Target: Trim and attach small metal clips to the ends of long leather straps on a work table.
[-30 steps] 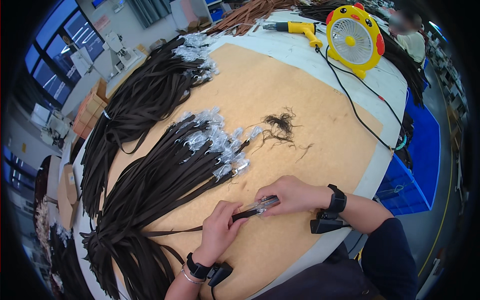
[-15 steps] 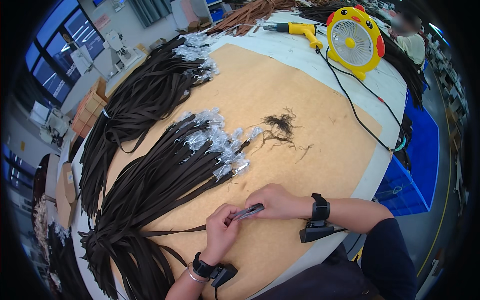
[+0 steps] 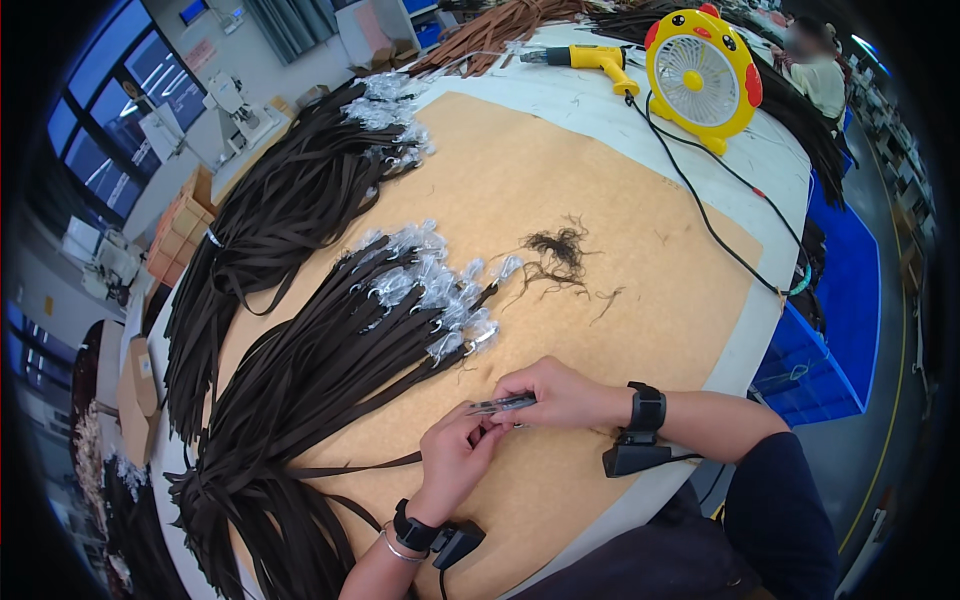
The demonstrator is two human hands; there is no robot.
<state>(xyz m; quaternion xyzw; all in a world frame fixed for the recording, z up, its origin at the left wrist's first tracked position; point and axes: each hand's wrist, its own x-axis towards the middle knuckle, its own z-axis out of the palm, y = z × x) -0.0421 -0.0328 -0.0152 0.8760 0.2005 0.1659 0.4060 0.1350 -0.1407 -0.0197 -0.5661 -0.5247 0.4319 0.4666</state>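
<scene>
many straps; dark material in blue bin

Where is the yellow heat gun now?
In the head view, the heat gun lies near the top, right of centre, on the white tabletop, left of the chick-shaped fan.

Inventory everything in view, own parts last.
Held strap: 1, dark, in left hand
Tool: 1, dark grey, in right hand
Table: 1, white, centre
Sheet: 1, tan, on table
Strap bundles: 2, dark, left tabletop
Plastic wraps: many, clear, on bundles
Thread tuft: 1, dark, mid-sheet
Fan: 1, yellow, top right
Heat gun: 1, yellow-black, left of fan
Cords: 2, black, right tabletop
Far straps: uncounted, brown and dark, top
Bin: at least 1, blue, right
Crates: uncounted, orange, left
Machines: several, white, left
Curtain: 1, grey, top left
Person: 1, light top, top right
Wristbands: 2, black, lower centre
Left hand: 1, bare, lower centre
Right hand: 1, bare, lower centre
</scene>
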